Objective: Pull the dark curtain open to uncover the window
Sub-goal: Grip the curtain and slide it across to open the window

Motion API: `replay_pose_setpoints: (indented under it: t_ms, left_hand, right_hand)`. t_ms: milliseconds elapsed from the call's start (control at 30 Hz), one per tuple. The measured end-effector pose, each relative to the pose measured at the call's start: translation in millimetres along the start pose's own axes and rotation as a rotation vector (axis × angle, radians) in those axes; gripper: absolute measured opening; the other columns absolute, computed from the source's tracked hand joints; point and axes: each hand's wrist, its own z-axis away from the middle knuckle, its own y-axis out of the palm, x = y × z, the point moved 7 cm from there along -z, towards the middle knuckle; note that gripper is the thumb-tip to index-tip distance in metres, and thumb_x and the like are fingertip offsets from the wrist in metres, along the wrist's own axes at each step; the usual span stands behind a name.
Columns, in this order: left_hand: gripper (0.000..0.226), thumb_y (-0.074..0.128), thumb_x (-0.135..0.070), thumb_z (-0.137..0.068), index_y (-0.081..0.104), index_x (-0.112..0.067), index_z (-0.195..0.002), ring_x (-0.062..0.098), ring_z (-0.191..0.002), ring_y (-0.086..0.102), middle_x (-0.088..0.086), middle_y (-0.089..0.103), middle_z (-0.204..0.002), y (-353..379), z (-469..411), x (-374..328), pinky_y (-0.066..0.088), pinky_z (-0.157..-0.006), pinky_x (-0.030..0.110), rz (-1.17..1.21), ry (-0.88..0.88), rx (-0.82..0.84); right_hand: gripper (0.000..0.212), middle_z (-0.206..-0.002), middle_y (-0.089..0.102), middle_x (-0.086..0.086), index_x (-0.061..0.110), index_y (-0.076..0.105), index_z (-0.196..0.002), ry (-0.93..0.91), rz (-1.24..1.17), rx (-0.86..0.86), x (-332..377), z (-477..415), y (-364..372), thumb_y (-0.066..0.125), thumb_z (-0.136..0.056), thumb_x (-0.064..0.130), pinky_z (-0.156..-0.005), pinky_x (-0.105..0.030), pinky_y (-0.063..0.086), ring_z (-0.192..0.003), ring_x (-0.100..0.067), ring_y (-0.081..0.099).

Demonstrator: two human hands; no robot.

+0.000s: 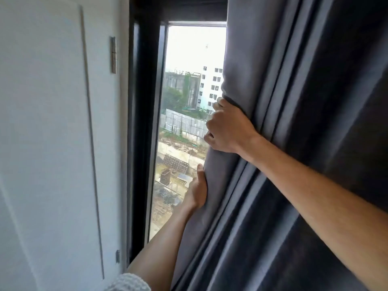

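Dark curtain (283, 143) bunched in folds over right of window (189, 97); only a narrow strip of glass bared at left. Right hand (227, 128) clenched on leading edge, fingers wrapped round the fabric. Left hand (197, 190) lower down, thumb against the edge, other fingers hidden behind cloth; grip probably closed, cannot tell for sure. Risks: pulling downward rather than sideways, straining hooks or rail above; folds jamming; fabric slipping from the lower hand. Black frame (140, 122) and white wall (42, 122) at left.

Daylight pours in through the window (189, 101), sky blown out white; the curtain (304, 143) folds sit dim, edges bowed and slightly soft.
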Motion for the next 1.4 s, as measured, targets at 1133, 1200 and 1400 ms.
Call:
replay_pose_setpoints:
  t_ms: [1133,1200,1400]
  left_hand:
    - [0.087,-0.002,-0.057,-0.096,0.061,-0.007,-0.064,0.014,-0.054,0.054,0.004,0.056,-0.058,371.2,218.5,-58.9,0.043,-0.058,0.026,-0.126,0.131,0.496]
    - [0.09,0.0,-0.058,-0.096,0.064,0.002,-0.073,0.023,-0.059,0.059,0.012,0.06,-0.058,394.3,233.4,-66.0,0.047,-0.065,0.033,-0.149,0.126,0.527]
    - [0.084,0.005,-0.056,-0.098,0.07,-0.003,-0.1,0.037,-0.093,0.066,0.027,0.07,-0.096,468.3,292.1,-81.4,0.049,-0.085,0.039,-0.145,0.111,0.678]
  right_hand:
    - [0.04,-0.057,0.061,-0.008,0.004,0.07,-0.056,0.304,0.274,-0.03,-190.2,412.2,-55.8,0.046,-0.081,0.026,-0.106,-0.039,0.036,-0.076,-0.03,0.054]
    - [0.036,-0.056,0.058,-0.008,0.004,0.069,-0.055,0.345,0.306,-0.027,-203.5,443.5,-66.1,0.05,-0.079,0.024,-0.103,-0.041,0.04,-0.074,-0.031,0.053]
    - [0.031,-0.054,0.055,-0.007,0.005,0.067,-0.052,0.446,0.357,0.035,-237.5,530.3,-97.4,0.055,-0.075,0.021,-0.104,-0.04,0.04,-0.071,-0.029,0.052]
